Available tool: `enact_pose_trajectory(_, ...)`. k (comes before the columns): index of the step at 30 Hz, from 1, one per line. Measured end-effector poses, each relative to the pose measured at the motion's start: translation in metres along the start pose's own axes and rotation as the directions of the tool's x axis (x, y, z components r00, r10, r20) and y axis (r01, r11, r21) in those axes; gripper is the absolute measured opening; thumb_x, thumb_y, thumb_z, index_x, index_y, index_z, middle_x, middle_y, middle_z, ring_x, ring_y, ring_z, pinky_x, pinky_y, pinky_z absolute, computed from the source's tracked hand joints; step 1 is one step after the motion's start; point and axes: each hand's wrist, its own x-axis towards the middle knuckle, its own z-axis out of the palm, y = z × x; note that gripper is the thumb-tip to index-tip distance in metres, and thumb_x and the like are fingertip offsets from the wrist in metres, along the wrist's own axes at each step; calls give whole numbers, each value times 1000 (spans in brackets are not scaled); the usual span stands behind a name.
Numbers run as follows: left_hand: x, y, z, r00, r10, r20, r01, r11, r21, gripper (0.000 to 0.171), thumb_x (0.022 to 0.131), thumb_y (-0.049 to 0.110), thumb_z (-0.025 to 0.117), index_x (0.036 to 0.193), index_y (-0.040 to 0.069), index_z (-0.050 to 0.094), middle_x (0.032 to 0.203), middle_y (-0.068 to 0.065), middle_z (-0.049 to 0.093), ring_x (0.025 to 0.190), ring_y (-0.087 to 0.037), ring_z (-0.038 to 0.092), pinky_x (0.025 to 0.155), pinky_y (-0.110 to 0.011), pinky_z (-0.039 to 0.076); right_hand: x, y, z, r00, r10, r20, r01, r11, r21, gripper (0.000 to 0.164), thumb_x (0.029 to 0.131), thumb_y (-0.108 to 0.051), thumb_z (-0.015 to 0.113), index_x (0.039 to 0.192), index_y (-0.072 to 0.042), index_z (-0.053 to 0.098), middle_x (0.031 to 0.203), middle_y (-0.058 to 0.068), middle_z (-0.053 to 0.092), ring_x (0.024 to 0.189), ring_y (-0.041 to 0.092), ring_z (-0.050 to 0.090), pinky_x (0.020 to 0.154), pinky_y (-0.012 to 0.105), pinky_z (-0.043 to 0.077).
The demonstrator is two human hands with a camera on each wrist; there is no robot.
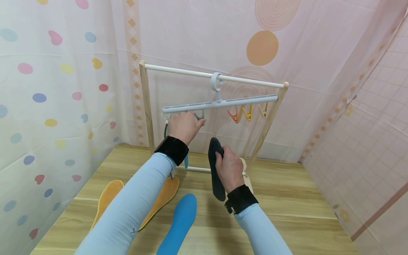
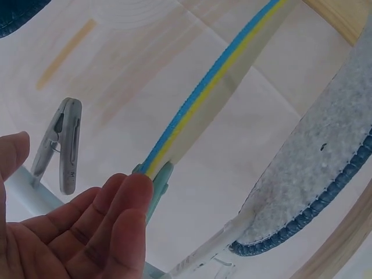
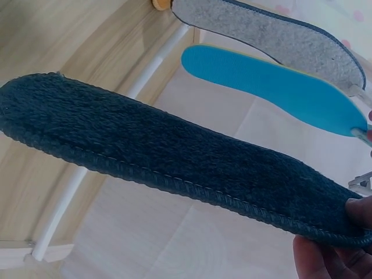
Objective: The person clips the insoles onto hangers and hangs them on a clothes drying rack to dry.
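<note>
My right hand (image 1: 230, 168) pinches a dark blue fleecy insole (image 3: 163, 151) near one end, thumb on its face and fingers behind. At the left half of the light-blue hanger (image 1: 191, 107) is my left hand (image 1: 185, 127), thumb spread away from its bent fingers. In the left wrist view those fingers are beside a green clip (image 2: 160, 195) that bites a blue and yellow insole (image 2: 203, 96); the thumb is apart from it. A grey-backed insole (image 2: 317, 151) with a dark blue rim hangs from a white clip. Near the thumb is a grey clip (image 2: 71, 142) with nothing in it.
The hanger hooks over the white top bar (image 1: 178, 70) of a wooden rack. Orange and yellow clips (image 1: 247, 113) hang at its right half. On the wooden table (image 1: 287, 212) lie a blue insole (image 1: 183, 216) and two orange insoles (image 1: 167, 191), partly behind my left sleeve.
</note>
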Motion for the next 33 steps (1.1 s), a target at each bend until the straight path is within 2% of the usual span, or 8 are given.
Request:
enact_pose_trajectory(6,2,3,1,1000,-5,-12,5,1000,3,60,95,55,58,54,13,49,52,0,39,48,-19,49,43,-29,32,2,-1,4,997,-46,-61,44,998,-32,14,95,-17,69,94,-4,64,77,11,68,64,26,67,55,41,51)
enact_pose_trajectory(16,7,6,6,999,-6,-43,6,1000,18,65,95,56,57,48,13,51,48,2,38,41,-15,42,40,-27,27,5,-5,2,1000,-19,-24,19,999,-32,14,96,-18,67,96,-4,64,79,10,69,65,23,66,57,39,52)
enact_pose_trajectory(33,13,9,11,997,-52,-58,55,997,50,70,94,63,53,46,12,50,45,2,35,39,-14,35,40,-27,24,12,-9,6,997,-61,-52,58,996,-65,13,95,-17,68,94,-4,64,77,10,68,65,26,66,57,41,52)
